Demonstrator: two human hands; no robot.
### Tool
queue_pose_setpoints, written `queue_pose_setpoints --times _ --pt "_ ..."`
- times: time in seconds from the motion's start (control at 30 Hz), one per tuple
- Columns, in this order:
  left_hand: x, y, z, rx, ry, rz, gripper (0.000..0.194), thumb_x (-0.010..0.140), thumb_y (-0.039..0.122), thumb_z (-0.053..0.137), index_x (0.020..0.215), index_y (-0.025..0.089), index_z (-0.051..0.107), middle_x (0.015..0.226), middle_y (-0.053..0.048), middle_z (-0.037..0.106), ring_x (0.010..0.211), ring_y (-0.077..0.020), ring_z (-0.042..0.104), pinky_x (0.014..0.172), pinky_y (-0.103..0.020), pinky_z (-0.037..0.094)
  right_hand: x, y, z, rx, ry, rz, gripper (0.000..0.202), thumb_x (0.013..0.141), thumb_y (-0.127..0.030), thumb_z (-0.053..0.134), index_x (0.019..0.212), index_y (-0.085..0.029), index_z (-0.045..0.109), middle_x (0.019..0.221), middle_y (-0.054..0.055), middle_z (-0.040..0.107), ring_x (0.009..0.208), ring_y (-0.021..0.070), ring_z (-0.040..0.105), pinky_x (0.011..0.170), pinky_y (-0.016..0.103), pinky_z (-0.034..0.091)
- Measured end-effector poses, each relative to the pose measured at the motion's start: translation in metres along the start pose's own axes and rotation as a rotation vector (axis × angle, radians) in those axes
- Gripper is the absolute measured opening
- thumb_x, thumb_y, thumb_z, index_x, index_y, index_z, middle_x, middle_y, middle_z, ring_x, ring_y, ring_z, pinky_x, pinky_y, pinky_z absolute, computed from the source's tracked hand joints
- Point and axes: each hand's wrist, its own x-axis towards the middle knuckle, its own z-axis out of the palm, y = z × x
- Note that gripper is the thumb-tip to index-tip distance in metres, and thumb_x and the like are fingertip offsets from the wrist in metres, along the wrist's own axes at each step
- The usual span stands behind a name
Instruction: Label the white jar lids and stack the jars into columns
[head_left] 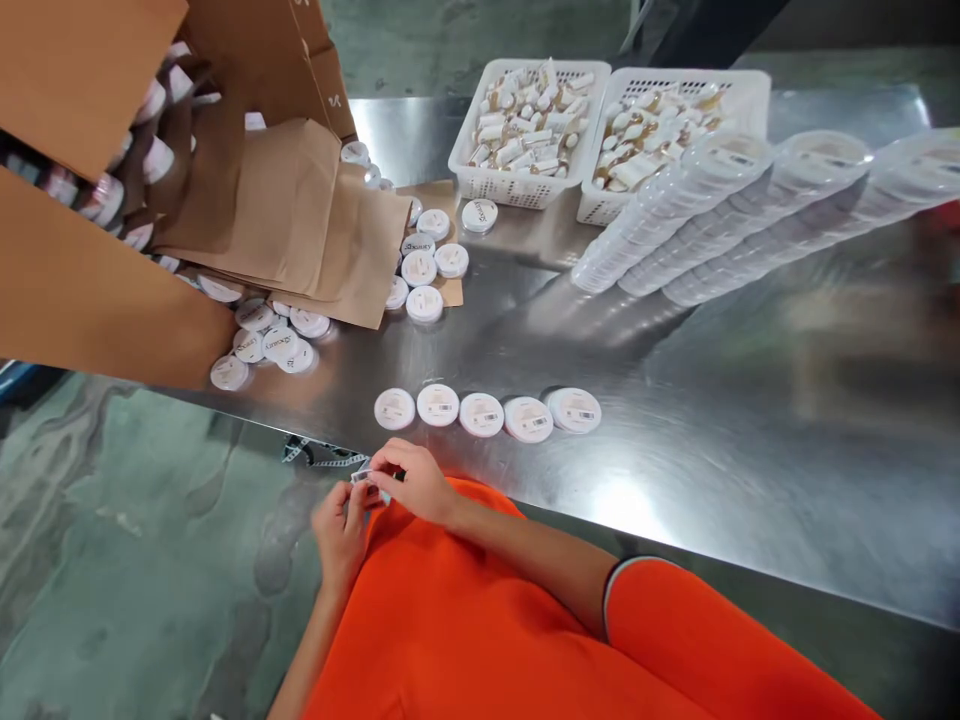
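My left hand (343, 530) and my right hand (416, 480) meet just off the table's front edge, close to the orange shirt. Between their fingertips they pinch a small whitish item (362, 476), too small to name. Just beyond them on the steel table, several round white labelled containers lie in a row, from a left one (394, 409) to a right one (575, 410). The right two touch or overlap slightly. The fingers of both hands are bent and pressed together around the small item.
Open cardboard boxes (90, 270) with brown dividers (277, 210) and round containers (280, 343) fill the left. At the back stand two white baskets (517, 185) of small bottles. Tall stacks of clear round containers (675, 210) rise at the right of the steel table (675, 440).
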Motion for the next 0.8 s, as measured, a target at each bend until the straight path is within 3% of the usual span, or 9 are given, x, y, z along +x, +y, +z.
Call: queue_pose_setpoints --times 0.1,0.17,0.23,0.27,0.33,0.43,0.53,0.67,0.8 --pt "-0.001 -0.001 -0.004 0.029 0.043 -0.046 0.038 0.081 0.05 0.055 0.058 0.02 0.062 0.06 -0.003 0.071 0.058 -0.0171 0.066 0.059 -0.025 0.047 0.019 0.023 -0.005 -0.107 0.151 0.016 0.013 0.082 -0.025 0.062 0.071 -0.02 0.065 0.086 0.002 0.062 0.085 0.0149 0.057 0.082 0.029 0.043" --pt "-0.001 -0.002 -0.008 0.052 0.08 -0.067 0.037 0.079 0.049 0.056 0.058 0.02 0.064 0.06 -0.003 0.072 0.059 -0.0171 0.065 0.058 -0.025 0.047 0.035 0.044 -0.01 -0.273 0.295 0.141 0.015 0.084 -0.027 0.061 0.072 -0.02 0.066 0.097 0.006 0.063 0.096 0.0194 0.056 0.09 0.035 0.041" --pt "-0.002 -0.005 -0.011 0.039 0.095 -0.102 0.036 0.078 0.048 0.055 0.058 0.02 0.064 0.06 -0.002 0.072 0.059 -0.0173 0.065 0.058 -0.025 0.047 0.051 0.064 -0.012 -0.497 0.37 0.274 0.014 0.083 -0.031 0.061 0.088 -0.02 0.07 0.113 0.01 0.062 0.108 0.0256 0.052 0.096 0.042 0.037" --pt "-0.003 -0.006 -0.012 0.029 0.097 -0.117 0.036 0.078 0.048 0.055 0.058 0.02 0.064 0.059 -0.002 0.071 0.058 -0.0174 0.065 0.057 -0.025 0.047 0.057 0.072 -0.011 -0.609 0.37 0.307 0.025 0.082 -0.033 0.063 0.103 -0.02 0.068 0.121 0.012 0.059 0.115 0.0289 0.048 0.099 0.046 0.034" --pt "-0.004 -0.009 -0.014 0.019 0.099 -0.136 0.036 0.077 0.047 0.055 0.056 0.02 0.062 0.056 -0.002 0.07 0.057 -0.0175 0.065 0.057 -0.025 0.048 0.066 0.085 -0.006 -0.79 0.298 0.288 0.058 0.078 -0.037 0.068 0.132 -0.02 0.053 0.132 0.015 0.053 0.125 0.0337 0.04 0.104 0.053 0.026" --pt "-0.008 -0.013 -0.014 0.006 0.092 -0.167 0.035 0.077 0.047 0.055 0.055 0.02 0.061 0.056 -0.001 0.069 0.058 -0.0176 0.065 0.057 -0.025 0.048 0.073 0.099 0.002 -0.922 0.145 0.198 0.088 0.076 -0.035 0.071 0.149 -0.017 0.027 0.134 0.017 0.054 0.133 0.0344 0.032 0.109 0.057 0.015" --pt "-0.012 -0.018 -0.015 -0.01 0.088 -0.194 0.036 0.078 0.048 0.055 0.058 0.02 0.062 0.059 -0.002 0.071 0.061 -0.0176 0.066 0.059 -0.025 0.048 0.077 0.108 -0.001 -0.946 0.021 0.135 0.093 0.077 -0.031 0.068 0.152 -0.015 0.016 0.134 0.017 0.056 0.135 0.0324 0.032 0.111 0.056 0.009" --pt "-0.014 -0.025 -0.017 -0.013 0.07 -0.221 0.036 0.079 0.048 0.055 0.06 0.02 0.064 0.064 -0.003 0.073 0.065 -0.0181 0.067 0.062 -0.025 0.048 0.079 0.113 -0.017 -0.943 -0.088 0.089 0.096 0.075 -0.03 0.068 0.153 -0.016 0.013 0.139 0.016 0.052 0.136 0.0317 0.031 0.112 0.054 0.008" --pt "-0.015 -0.027 -0.017 -0.007 0.06 -0.225 0.034 0.079 0.048 0.055 0.064 0.019 0.065 0.066 -0.003 0.074 0.066 -0.0187 0.068 0.064 -0.026 0.048 0.077 0.108 -0.027 -0.86 -0.009 0.056 0.082 0.078 -0.04 0.066 0.149 -0.019 0.029 0.141 0.013 0.05 0.135 0.0308 0.031 0.11 0.049 0.016"
